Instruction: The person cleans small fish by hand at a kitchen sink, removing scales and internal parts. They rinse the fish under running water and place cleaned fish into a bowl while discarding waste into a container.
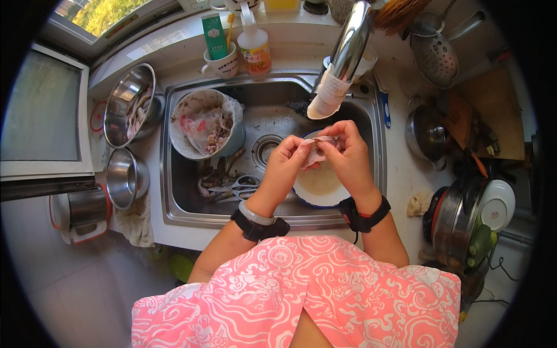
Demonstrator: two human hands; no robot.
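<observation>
My left hand [288, 157] and my right hand [346, 150] both grip a pale, pinkish piece of raw seafood or meat [317, 152], pinched between thumbs and fingers. They hold it above a blue-rimmed white enamel basin [320, 205] with cloudy liquid, at the right of the steel sink [261, 219]. Left in the sink stands a bucket [237, 135], lined with a plastic bag, with scraps inside. Scissors [238, 188] lie in front of it, among several greyish, slender raw pieces [213, 174] that look like seafood. Similar pieces lie in a tilted steel bowl [114, 108] on the left.
A chrome faucet [348, 48] with a cloth-wrapped spout hangs just beyond my hands. A smaller steel bowl [119, 178] sits at the left. A spray bottle [254, 50] and a mug [222, 65] stand behind the sink. A lidded pot [424, 132] and stacked cookware [454, 222] occupy the right.
</observation>
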